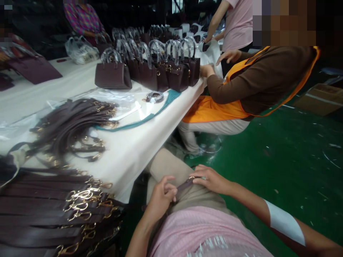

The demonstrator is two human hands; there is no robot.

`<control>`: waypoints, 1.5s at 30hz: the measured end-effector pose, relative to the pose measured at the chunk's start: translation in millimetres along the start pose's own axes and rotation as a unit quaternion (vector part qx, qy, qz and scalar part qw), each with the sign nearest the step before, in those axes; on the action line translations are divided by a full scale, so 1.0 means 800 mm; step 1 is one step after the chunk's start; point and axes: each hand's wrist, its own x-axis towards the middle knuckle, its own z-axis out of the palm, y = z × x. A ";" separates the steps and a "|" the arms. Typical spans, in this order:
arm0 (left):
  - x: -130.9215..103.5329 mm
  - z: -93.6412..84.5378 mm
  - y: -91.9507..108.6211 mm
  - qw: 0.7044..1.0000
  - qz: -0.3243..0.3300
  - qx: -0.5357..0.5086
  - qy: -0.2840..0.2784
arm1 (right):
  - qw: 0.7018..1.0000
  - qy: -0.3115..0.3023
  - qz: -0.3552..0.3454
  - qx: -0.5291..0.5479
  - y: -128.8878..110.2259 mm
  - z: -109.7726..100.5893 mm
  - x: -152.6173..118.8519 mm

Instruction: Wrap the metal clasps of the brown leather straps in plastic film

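Observation:
Across my lap lies a dark brown bag strap [184,185] with a gold-coloured buckle or ring near its far end. My left hand [163,194] pinches the strap with bent fingers at its nearer part. At the ring end, my right hand [207,178] grips the strap between thumb and fingers. To the left, a large stack of brown straps with gold clasps [80,203] sits beside the table edge. A second heap of brown straps [69,125] rests on the table.
Several brown handbags [114,75] with wrapped handles stand on the pale-covered table [125,153]. A coiled, wrapped strap [154,96] and a teal strip [144,119] lie nearer. A co-worker in an orange apron [217,109] sits at right. A cardboard box [320,100] stands behind.

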 end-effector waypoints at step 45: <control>-0.051 -0.063 0.001 0.963 0.086 0.245 0.074 | 0.990 0.063 -0.070 -0.109 -0.056 0.073 0.039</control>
